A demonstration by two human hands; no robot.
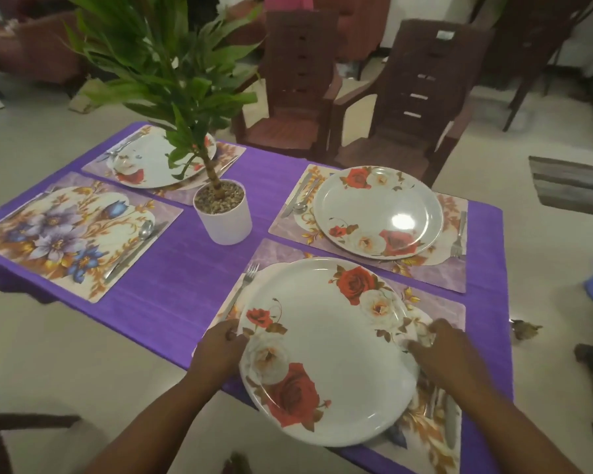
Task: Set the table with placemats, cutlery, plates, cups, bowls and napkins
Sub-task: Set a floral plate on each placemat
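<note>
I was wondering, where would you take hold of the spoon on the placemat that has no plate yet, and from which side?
Pinch the spoon by its slim handle, coming from the near end at the placemat's edge. The bowl points toward the plant pot and the spoon seems to lie flat against a knife, so the handle's free tip is probably easiest to lift.

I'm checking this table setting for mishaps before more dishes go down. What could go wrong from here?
1. The near plate overhangs the table's near edge; if the left hand or right hand lets go now, it may tip off.
2. Sliding it forward could push the fork beside its rim off the placemat.
3. The potted plant stands mid-table; reaching across to the bare placemat may knock it.
</note>
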